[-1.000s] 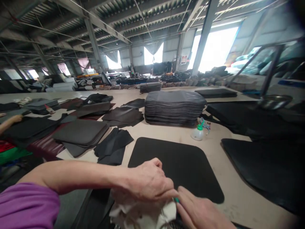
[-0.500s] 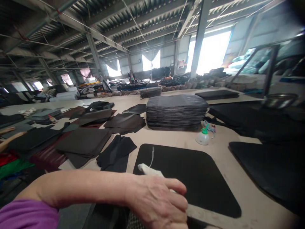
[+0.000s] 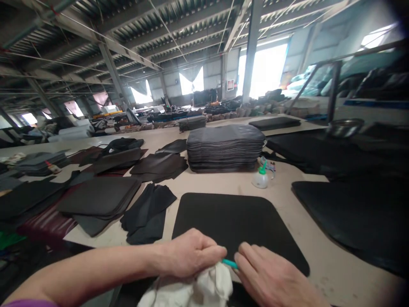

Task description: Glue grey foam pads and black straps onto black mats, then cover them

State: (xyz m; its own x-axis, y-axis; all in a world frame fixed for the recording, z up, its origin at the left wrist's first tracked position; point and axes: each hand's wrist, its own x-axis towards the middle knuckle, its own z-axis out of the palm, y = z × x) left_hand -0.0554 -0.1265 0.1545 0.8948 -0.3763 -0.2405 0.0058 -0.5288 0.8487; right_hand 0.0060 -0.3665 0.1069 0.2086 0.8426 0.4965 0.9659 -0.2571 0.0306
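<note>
My left hand (image 3: 194, 255) comes in from the lower left and is closed on a crumpled white cloth (image 3: 204, 286) that hangs below the fingers. Between the two hands shows a short length of a thin teal stick (image 3: 230, 264). One end meets my left fingertips, and the other goes into the closed fingers of my right hand (image 3: 265, 270). The grip hides the rest, so its kind is unclear. Just beyond the hands lies a black panel with rounded corners (image 3: 223, 217), flat on the table (image 3: 277, 172).
A tall stack of dark grey panels (image 3: 225, 149) stands behind, near a small clear bottle with a green nozzle (image 3: 260, 179). Dark cut pieces (image 3: 148, 211) and stacked brown sheets (image 3: 99, 194) lie left. A large black panel (image 3: 351, 221) lies right.
My right hand has come into view at lower right, and the teal stick now shows. My left hand has shifted left and turned, with the white cloth below it. The camera view has swung slightly right.
</note>
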